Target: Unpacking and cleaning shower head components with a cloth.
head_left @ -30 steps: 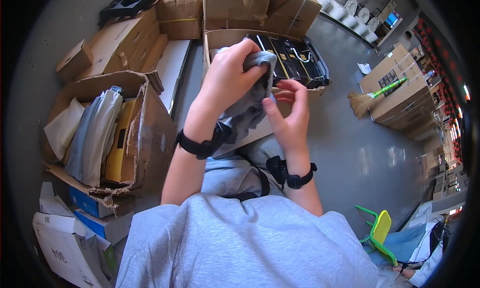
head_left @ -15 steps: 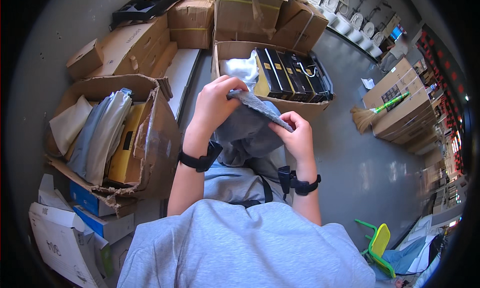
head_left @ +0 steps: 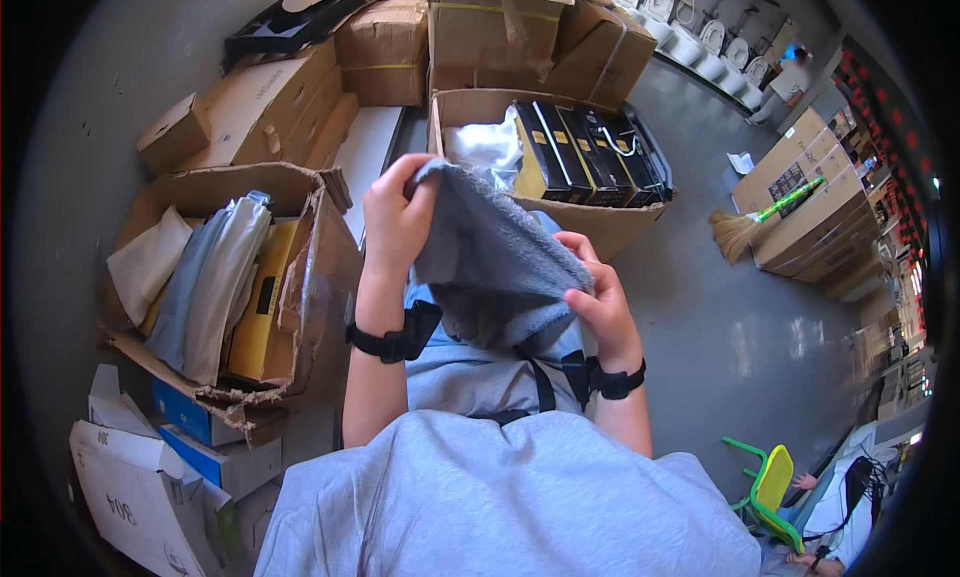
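Standing tilted at the lower left is a white box (head_left: 130,507), with blue-and-white boxes (head_left: 225,462) stacked just beside it. Above these, an open, torn-edged carton (head_left: 335,267) holds white and grey wrapped bundles (head_left: 215,287) upright, a yellow box (head_left: 268,312) at their right.

Next comes our left hand (head_left: 400,212), black strap on the wrist, raised, its fingers clamped on the upper left corner of a grey cloth (head_left: 490,242). We have the cloth, fuzzy along its upper edge, spread between both hands above our lap, that edge sloping down to the right; its lower part hangs in folds.

Beyond the cloth, a second open carton (head_left: 605,227) contains a white bag (head_left: 485,145) and a row of black boxes (head_left: 560,157). Our right hand (head_left: 605,302), lower and also strapped at the wrist, pinches the cloth's right end between thumb and fingers.

Farther right, a straw broom (head_left: 738,235) with a green handle leans on a large brown carton (head_left: 825,192). At the lower right we note a green-and-yellow chair (head_left: 772,482), another person's hand (head_left: 804,482) near its backrest.
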A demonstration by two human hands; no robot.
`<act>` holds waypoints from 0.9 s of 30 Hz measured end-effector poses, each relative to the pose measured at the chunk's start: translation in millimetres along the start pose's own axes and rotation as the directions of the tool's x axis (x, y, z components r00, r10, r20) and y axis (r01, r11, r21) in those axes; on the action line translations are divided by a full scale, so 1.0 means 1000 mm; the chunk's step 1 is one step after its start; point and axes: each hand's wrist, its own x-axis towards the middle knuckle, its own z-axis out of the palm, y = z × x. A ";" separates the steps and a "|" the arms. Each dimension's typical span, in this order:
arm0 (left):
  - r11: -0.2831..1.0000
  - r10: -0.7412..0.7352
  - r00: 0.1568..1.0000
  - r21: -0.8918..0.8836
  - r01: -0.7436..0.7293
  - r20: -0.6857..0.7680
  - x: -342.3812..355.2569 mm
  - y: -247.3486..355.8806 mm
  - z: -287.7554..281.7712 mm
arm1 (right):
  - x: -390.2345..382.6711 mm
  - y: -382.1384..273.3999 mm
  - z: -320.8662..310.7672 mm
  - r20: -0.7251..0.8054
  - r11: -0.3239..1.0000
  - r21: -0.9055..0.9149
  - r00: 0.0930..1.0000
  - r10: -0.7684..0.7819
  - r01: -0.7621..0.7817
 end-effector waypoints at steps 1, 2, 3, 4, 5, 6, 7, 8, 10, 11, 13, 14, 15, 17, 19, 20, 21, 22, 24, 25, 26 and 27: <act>0.998 -0.022 0.999 0.066 0.020 0.029 -0.001 0.000 0.002 | 0.001 -0.002 0.003 -0.068 0.976 0.189 0.993 -0.097 0.108; 0.988 -0.075 0.995 0.143 0.066 0.058 -0.004 0.000 0.005 | 0.002 -0.005 0.007 -0.155 0.926 0.329 0.978 -0.140 0.185; 0.988 -0.017 0.996 0.155 0.003 0.089 -0.008 0.001 0.010 | 0.004 -0.010 0.007 -0.155 0.932 0.316 0.979 -0.134 0.177; 0.994 -0.039 0.989 0.111 0.023 0.141 -0.010 0.002 0.017 | 0.004 -0.018 0.005 -0.194 0.877 0.442 0.975 -0.109 0.186; 0.995 -0.075 0.977 0.076 0.061 0.198 -0.013 0.003 0.023 | 0.003 -0.025 0.005 -0.226 0.802 0.566 0.972 -0.071 0.190; 0.996 -0.086 0.964 0.044 0.077 0.253 -0.018 0.003 0.030 | 0.002 -0.031 0.005 -0.294 0.791 0.573 0.955 -0.047 0.216; 0.995 -0.092 0.944 0.053 0.080 0.317 -0.020 0.003 0.038 | 0.001 -0.038 0.004 -0.291 0.798 0.567 0.956 -0.039 0.205; 0.997 -0.065 0.925 -0.017 0.077 0.376 -0.024 0.003 0.045 | -0.001 -0.045 0.002 -0.325 0.789 0.566 0.944 -0.055 0.240; 0.991 -0.057 0.852 -0.077 0.113 0.520 -0.030 0.001 0.055 | 0.000 -0.054 -0.005 -0.358 0.817 0.505 0.929 -0.096 0.279; 0.988 -0.027 0.809 -0.109 0.112 0.587 -0.032 -0.003 0.059 | -0.001 -0.059 -0.011 -0.350 0.809 0.501 0.927 -0.135 0.307; 0.974 -0.078 0.780 -0.121 0.194 0.621 -0.035 -0.013 0.065 | -0.003 -0.066 -0.028 -0.489 0.897 0.248 0.847 -0.210 0.365; 0.976 -0.125 0.790 -0.068 0.206 0.601 -0.035 -0.020 0.067 | -0.005 -0.068 -0.037 -0.476 0.894 0.230 0.846 -0.241 0.384; 0.977 -0.162 0.800 -0.022 0.214 0.578 -0.036 -0.029 0.070 | -0.007 -0.070 -0.047 -0.468 0.896 0.231 0.851 -0.239 0.379; 0.967 -0.222 0.800 0.019 0.254 0.558 -0.039 -0.048 0.070 | -0.012 -0.074 -0.070 -0.472 0.979 -0.082 0.857 -0.204 0.188; 0.951 -0.310 0.822 0.159 0.267 0.478 -0.045 -0.067 0.071 | -0.017 -0.071 -0.090 -0.512 0.978 -0.193 0.842 -0.168 0.078; 0.953 -0.303 0.826 0.140 0.268 0.476 -0.049 -0.076 0.071 | -0.019 -0.072 -0.103 -0.520 0.920 -0.390 0.834 -0.184 -0.040; 0.922 -0.348 0.808 0.329 0.203 0.475 -0.054 -0.084 0.071 | -0.021 -0.072 -0.114 -0.537 0.811 -0.560 0.819 -0.200 -0.170; 0.855 -0.391 0.793 0.504 0.125 0.467 -0.059 -0.090 0.072 | -0.024 -0.073 -0.124 -0.525 0.744 -0.637 0.820 -0.227 -0.202; 0.756 -0.445 0.769 0.653 0.048 0.459 -0.066 -0.099 0.080 | -0.029 -0.085 -0.146 -0.512 0.621 -0.724 0.838 -0.191 -0.300; 0.716 -0.452 0.753 0.698 -0.013 0.478 -0.069 -0.103 0.084 | -0.031 -0.089 -0.153 -0.549 0.498 -0.763 0.820 -0.162 -0.412; 0.676 -0.454 0.741 0.733 -0.077 0.496 -0.072 -0.105 0.089 | -0.035 -0.091 -0.157 -0.569 0.514 -0.737 0.814 -0.119 -0.440; 0.675 -0.469 0.727 0.734 -0.071 0.502 -0.075 -0.106 0.095 | -0.037 -0.089 -0.159 -0.547 0.506 -0.749 0.830 -0.108 -0.428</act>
